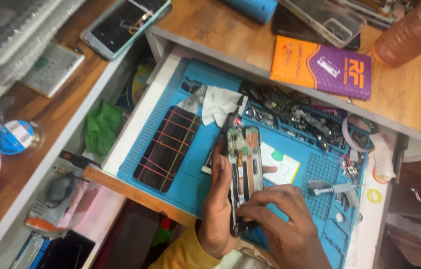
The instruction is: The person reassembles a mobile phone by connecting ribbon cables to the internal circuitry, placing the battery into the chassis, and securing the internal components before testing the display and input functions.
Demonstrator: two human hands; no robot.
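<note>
One opened phone [243, 174], back cover off, is held on edge above the blue work mat [195, 184]; its long axis runs toward and away from the person. Left hand [219, 209] clasps its side; right hand [282, 224] pinches the near end. One banded screen [166, 148] lies left. The mat's tray compartments [300, 117] hold small parts.

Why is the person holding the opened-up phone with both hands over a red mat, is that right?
Not quite: the mat is blue, not red, as the head view shows. The rest holds: the left hand and the right hand both hold the opened-up phone over it, beside a dark screen panel bound with coloured bands.
</note>
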